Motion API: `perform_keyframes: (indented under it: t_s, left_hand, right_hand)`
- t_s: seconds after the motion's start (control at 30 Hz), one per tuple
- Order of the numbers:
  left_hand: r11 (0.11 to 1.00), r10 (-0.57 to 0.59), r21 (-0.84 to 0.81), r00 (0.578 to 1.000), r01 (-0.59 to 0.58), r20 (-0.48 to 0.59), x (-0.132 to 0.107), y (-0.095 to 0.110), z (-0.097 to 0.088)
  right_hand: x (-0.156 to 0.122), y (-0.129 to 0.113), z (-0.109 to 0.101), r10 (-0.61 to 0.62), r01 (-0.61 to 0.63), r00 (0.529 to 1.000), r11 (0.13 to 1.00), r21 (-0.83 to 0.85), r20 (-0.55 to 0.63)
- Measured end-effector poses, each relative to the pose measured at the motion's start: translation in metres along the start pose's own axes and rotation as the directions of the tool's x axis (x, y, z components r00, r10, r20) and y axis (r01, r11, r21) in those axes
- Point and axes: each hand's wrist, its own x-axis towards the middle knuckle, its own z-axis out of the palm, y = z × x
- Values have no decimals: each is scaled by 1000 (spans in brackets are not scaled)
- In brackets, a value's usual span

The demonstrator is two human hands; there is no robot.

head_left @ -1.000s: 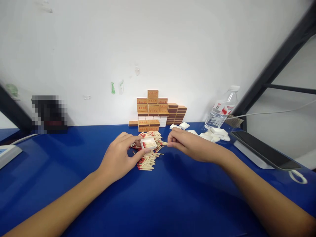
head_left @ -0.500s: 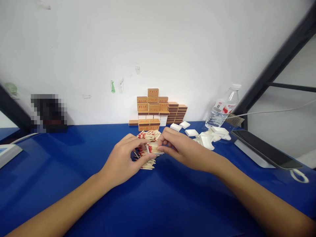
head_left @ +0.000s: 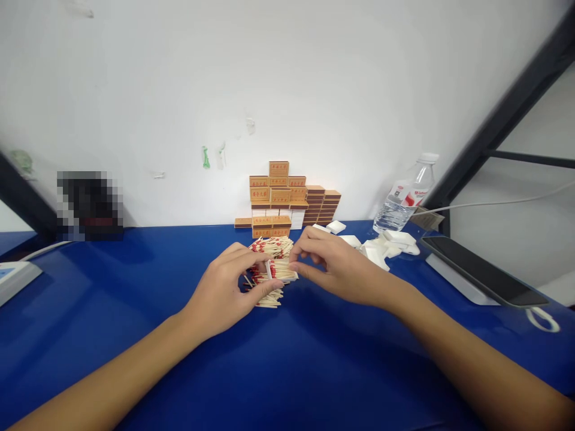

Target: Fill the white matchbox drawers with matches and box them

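The pale wall (head_left: 359, 90) rises behind everything, and the blue worktop (head_left: 287, 371) spreads below it. A dark frame (head_left: 507, 102) slants up on my right. Against the wall, straight ahead of me, stands a stack of orange-and-brown matchboxes (head_left: 279, 194). To the right of it are a dark phone-like slab (head_left: 485, 272) and, behind that, a clear bottle (head_left: 402, 197) with a red and white label. My left grip (head_left: 220, 287) is closed about the left end of a small white tray, thumb on the near side, fingers on the far side. My right grip (head_left: 344, 263) is at its other end, thumb and forefinger drawn close; I cannot tell whether they pinch anything. White trays (head_left: 377, 251) lie scattered near the bottle. The heap of loose matches (head_left: 268, 299) sits beneath my held tray (head_left: 268, 270), which carries red-headed matches (head_left: 284, 269) lying lengthwise, heads toward my left.
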Motion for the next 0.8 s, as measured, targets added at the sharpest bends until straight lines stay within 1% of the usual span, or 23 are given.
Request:
perform_keyframes:
  t_s: [0.17,0.27,0.47,0.67,0.8]
  left_hand:
    - [1000,-3,5,1000,3,18,1,-1,0]
    - [1000,-1,5,1000,1,16,1,-1,0]
    - [1000,5,-4,1000,-5,22,0,1,-1]
    - [1000,7,5,1000,-7,25,1,-1,-2]
    - [1000,14,0,1000,-14,27,1,-1,-1]
  right_hand:
    - [-1,-2,0,-19,19,1000,1000,-10,3]
    - [-1,-4,0,-25,25,1000,999,-26,-16]
    - [1,-2,9,-63,63,997,998,-5,-51]
    - [0,-1,8,-48,46,996,999,-29,-71]
    - [0,-1,9,-93,92,991,996,-22,-95]
